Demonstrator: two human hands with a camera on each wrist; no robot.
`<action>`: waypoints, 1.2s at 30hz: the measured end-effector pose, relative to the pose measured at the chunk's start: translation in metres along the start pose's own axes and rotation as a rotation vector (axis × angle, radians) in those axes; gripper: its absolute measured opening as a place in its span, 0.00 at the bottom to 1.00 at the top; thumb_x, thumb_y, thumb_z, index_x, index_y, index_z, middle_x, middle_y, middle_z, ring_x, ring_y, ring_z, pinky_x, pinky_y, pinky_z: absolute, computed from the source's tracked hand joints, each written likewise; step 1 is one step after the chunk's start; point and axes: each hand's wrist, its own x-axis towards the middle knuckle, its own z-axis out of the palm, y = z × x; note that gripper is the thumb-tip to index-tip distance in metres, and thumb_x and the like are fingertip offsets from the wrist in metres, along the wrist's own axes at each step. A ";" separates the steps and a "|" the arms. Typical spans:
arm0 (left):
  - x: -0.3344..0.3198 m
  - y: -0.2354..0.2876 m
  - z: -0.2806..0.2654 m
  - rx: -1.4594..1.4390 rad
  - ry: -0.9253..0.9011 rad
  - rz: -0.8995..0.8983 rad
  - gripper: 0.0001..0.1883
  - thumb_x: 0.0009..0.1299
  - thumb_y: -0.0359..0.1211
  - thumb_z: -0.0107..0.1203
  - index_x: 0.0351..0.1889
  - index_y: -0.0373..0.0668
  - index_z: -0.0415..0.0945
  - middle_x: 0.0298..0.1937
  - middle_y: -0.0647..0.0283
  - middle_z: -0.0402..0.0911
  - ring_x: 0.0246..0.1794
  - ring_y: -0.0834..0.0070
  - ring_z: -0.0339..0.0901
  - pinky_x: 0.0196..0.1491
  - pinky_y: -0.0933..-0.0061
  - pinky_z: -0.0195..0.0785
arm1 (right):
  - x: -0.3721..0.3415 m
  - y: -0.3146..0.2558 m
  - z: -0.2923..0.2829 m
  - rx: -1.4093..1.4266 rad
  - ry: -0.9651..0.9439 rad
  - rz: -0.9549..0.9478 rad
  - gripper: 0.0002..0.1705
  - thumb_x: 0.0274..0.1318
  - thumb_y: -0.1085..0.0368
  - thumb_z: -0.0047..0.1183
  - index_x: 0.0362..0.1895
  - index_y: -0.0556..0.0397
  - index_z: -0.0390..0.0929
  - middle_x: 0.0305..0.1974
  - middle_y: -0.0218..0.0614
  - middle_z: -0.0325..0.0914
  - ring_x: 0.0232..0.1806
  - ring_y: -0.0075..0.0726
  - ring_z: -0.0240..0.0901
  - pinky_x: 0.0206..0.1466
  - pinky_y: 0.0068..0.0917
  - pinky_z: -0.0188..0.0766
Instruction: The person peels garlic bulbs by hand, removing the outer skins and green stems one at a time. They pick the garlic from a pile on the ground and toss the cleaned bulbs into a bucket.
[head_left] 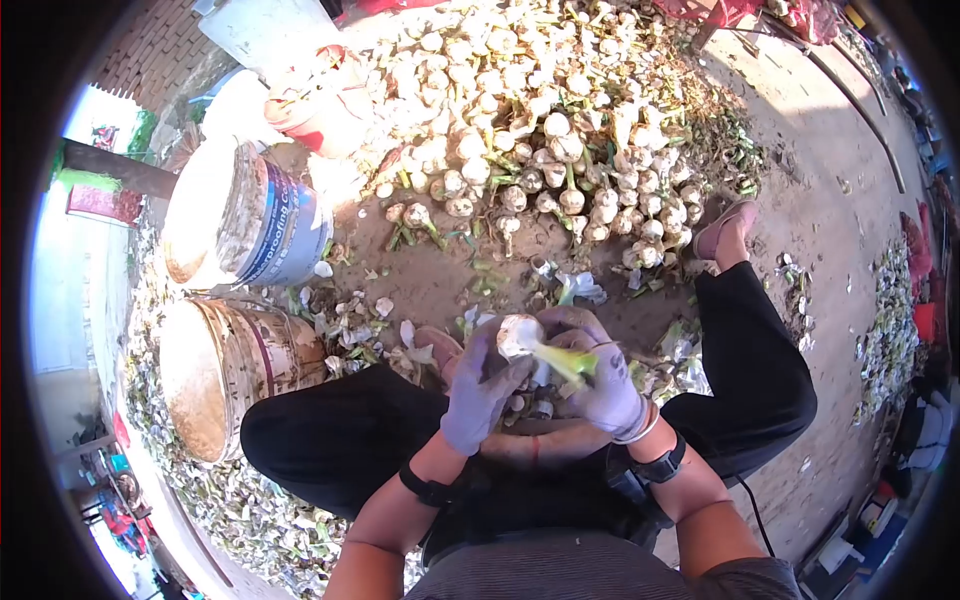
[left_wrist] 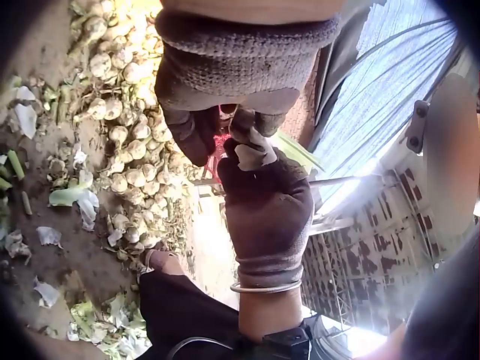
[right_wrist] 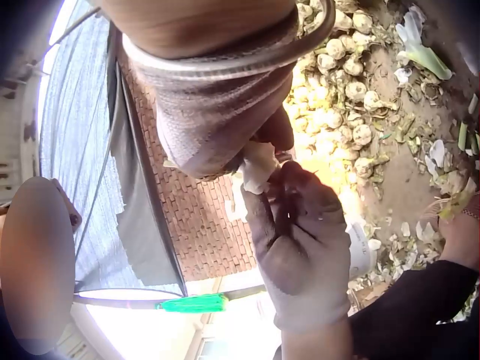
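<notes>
gloved hands (head_left: 604, 385) clamped on a garlic bulb (head_left: 517, 337), two buckets (head_left: 290, 225) at left, heaped garlic (head_left: 566, 149) ahead, loose husks (head_left: 582, 288) between

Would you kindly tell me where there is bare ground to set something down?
Bare ground lies right of the garlic pile, before the scrap strip farther right; a smaller patch lies between the pile and the blue-labelled bucket. Peelings crowd the floor beside that bucket.

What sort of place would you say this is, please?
Probably an open-air yard, perhaps a farm's, used for cleaning garlic: a large heap of garlic bulbs lies on sunlit bare ground, loose leaf and skin scraps are strewn about, and two buckets stand nearby.
</notes>
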 end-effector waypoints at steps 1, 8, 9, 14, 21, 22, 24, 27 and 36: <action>0.001 0.004 0.002 -0.041 0.014 0.023 0.30 0.68 0.31 0.61 0.65 0.36 0.60 0.48 0.58 0.77 0.31 0.77 0.78 0.32 0.80 0.73 | 0.003 0.001 -0.003 -0.229 -0.002 -0.166 0.14 0.47 0.70 0.51 0.41 0.61 0.76 0.55 0.47 0.70 0.52 0.45 0.70 0.57 0.34 0.67; 0.006 0.012 -0.031 -0.606 -0.362 -0.488 0.21 0.66 0.35 0.61 0.54 0.34 0.73 0.42 0.59 0.80 0.21 0.78 0.76 0.20 0.83 0.62 | -0.026 0.084 0.018 0.790 0.135 0.465 0.19 0.54 0.71 0.49 0.51 0.61 0.72 0.45 0.41 0.79 0.46 0.41 0.79 0.51 0.33 0.77; 0.005 -0.006 -0.042 -0.546 -0.415 -0.508 0.23 0.65 0.38 0.61 0.55 0.35 0.73 0.41 0.61 0.80 0.28 0.74 0.79 0.27 0.77 0.69 | -0.024 0.099 0.023 0.646 0.145 0.391 0.19 0.53 0.68 0.50 0.49 0.61 0.73 0.43 0.40 0.80 0.44 0.39 0.79 0.47 0.34 0.77; 0.003 0.000 -0.045 -0.607 -0.445 -0.422 0.29 0.60 0.40 0.64 0.58 0.37 0.72 0.48 0.63 0.77 0.50 0.71 0.76 0.53 0.70 0.69 | 0.030 0.215 -0.030 0.560 0.351 0.800 0.20 0.54 0.59 0.49 0.47 0.57 0.77 0.48 0.41 0.78 0.46 0.39 0.77 0.45 0.36 0.76; 0.122 0.049 -0.090 -0.842 0.155 -0.250 0.18 0.73 0.41 0.50 0.56 0.42 0.72 0.47 0.60 0.79 0.47 0.69 0.76 0.52 0.64 0.72 | 0.167 0.131 -0.108 -0.724 0.566 0.351 0.22 0.52 0.61 0.59 0.50 0.58 0.74 0.47 0.55 0.74 0.50 0.61 0.71 0.53 0.46 0.69; 0.158 0.073 -0.103 -0.802 0.141 -0.071 0.19 0.74 0.42 0.49 0.57 0.41 0.71 0.51 0.59 0.78 0.51 0.67 0.74 0.54 0.62 0.71 | 0.186 0.155 -0.124 -0.884 0.623 0.234 0.24 0.53 0.60 0.59 0.52 0.59 0.73 0.48 0.55 0.74 0.48 0.61 0.72 0.52 0.47 0.70; 0.235 0.120 -0.129 -0.782 0.346 0.166 0.29 0.73 0.43 0.51 0.67 0.38 0.57 0.65 0.47 0.64 0.64 0.53 0.65 0.67 0.51 0.61 | 0.223 0.190 -0.151 -1.252 0.539 0.332 0.32 0.57 0.43 0.50 0.54 0.57 0.72 0.38 0.53 0.82 0.41 0.62 0.79 0.47 0.48 0.74; 0.285 0.172 -0.151 -0.882 0.305 0.279 0.34 0.74 0.43 0.50 0.71 0.37 0.49 0.68 0.42 0.57 0.68 0.47 0.60 0.71 0.48 0.54 | 0.249 0.181 -0.161 -1.257 0.350 0.577 0.35 0.54 0.38 0.50 0.49 0.57 0.78 0.45 0.56 0.80 0.46 0.59 0.79 0.51 0.48 0.74; 0.155 0.022 -0.031 -0.228 -0.130 -0.093 0.28 0.74 0.42 0.52 0.68 0.38 0.62 0.60 0.57 0.72 0.60 0.67 0.71 0.58 0.63 0.68 | 0.219 0.195 -0.160 -0.090 0.299 0.224 0.20 0.59 0.52 0.55 0.45 0.55 0.76 0.29 0.39 0.80 0.33 0.35 0.78 0.35 0.30 0.74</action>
